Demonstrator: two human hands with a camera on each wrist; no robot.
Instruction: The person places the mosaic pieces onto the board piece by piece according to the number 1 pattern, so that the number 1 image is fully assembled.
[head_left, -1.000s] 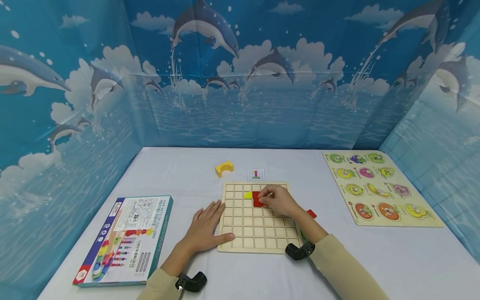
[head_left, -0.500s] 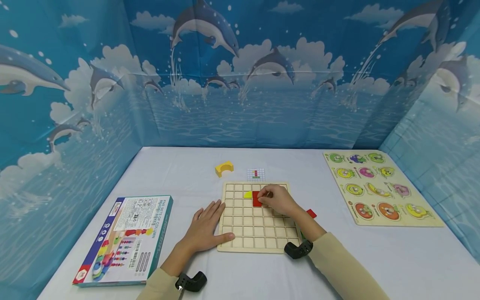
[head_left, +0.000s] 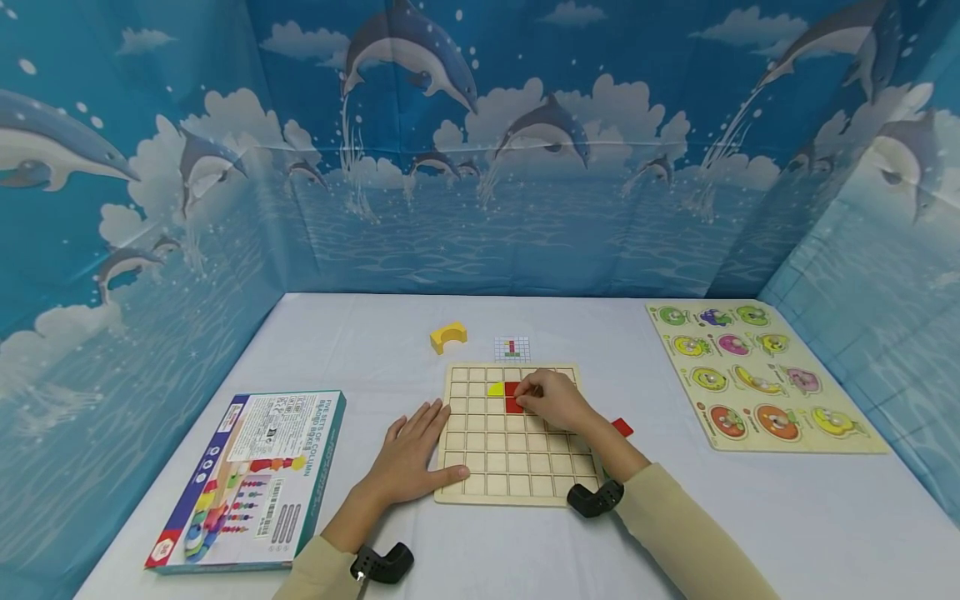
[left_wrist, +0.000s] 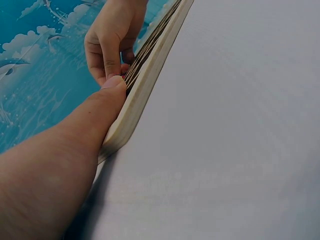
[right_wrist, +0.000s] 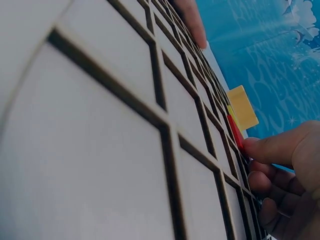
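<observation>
A wooden grid board lies on the white table in front of me. My left hand rests along its left edge, fingers stretched out and thumb on the near left corner; the left wrist view shows the thumb on the rim. With thumb and fingertips, my right hand pinches a red square tile over the board's upper middle. Another red tile sits directly nearer to me. A yellow tile with a rounded edge adjoins on the left. In the right wrist view the thumb meets the red piece.
Beyond the board stand a yellow arch block and a small pattern card. Another red tile lies by my right forearm. A boxed set is at the left, a fruit puzzle board at the right.
A dividing line now shows between the two red squares, which looked like one red patch before. My right wrist has shifted very slightly; the left hand stays still.
</observation>
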